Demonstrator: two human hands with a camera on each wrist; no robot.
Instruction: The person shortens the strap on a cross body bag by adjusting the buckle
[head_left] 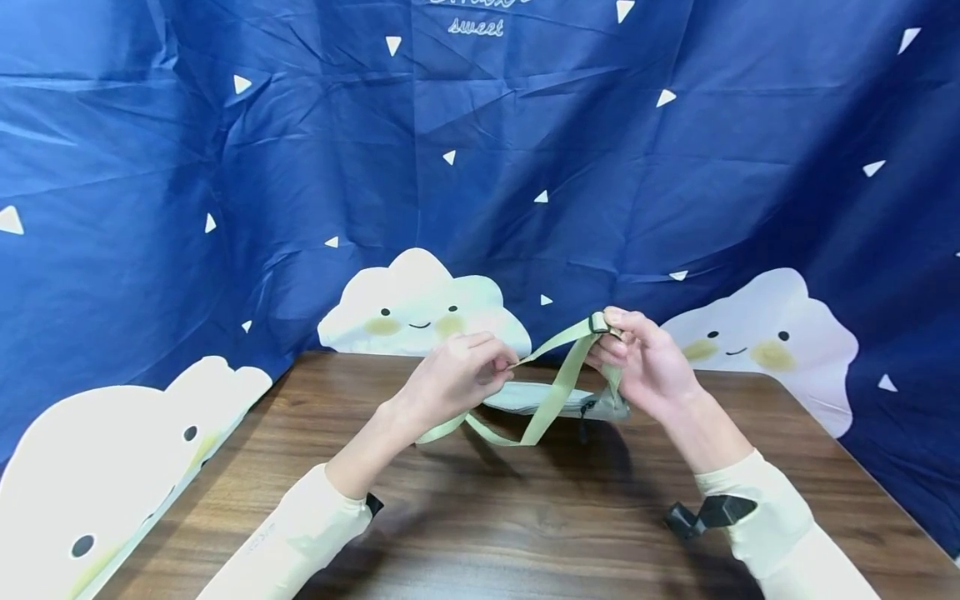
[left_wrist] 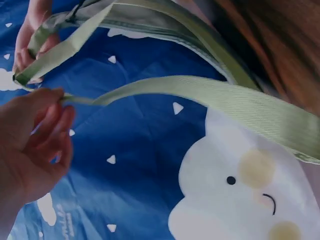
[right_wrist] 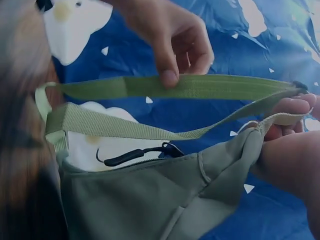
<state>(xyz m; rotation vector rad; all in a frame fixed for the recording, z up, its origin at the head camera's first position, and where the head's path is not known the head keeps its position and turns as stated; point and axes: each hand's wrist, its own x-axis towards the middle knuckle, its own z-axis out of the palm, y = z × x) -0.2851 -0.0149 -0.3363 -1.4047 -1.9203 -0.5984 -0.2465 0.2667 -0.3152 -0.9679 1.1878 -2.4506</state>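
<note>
A grey-green zippered bag (right_wrist: pixel 135 200) with a light green webbing strap (head_left: pixel 558 392) is held up over the table. My left hand (head_left: pixel 461 375) pinches the strap between thumb and fingers, left of the bag's buckle end. At the strap's black slide buckle (head_left: pixel 597 322), my right hand (head_left: pixel 645 358) grips the webbing with thumb and fingers. In the right wrist view a black zipper pull (right_wrist: pixel 125 157) lies along the bag's top edge. From the left wrist view, the strap (left_wrist: pixel 200 92) runs from the left fingertips in a long loose curve.
A brown wood-grain table (head_left: pixel 510 517) lies under the hands. Behind it hangs a blue cloth (head_left: pixel 480 167) printed with white triangles and smiling clouds. Each wrist carries a black camera mount, the right one (head_left: pixel 708 514) showing more fully.
</note>
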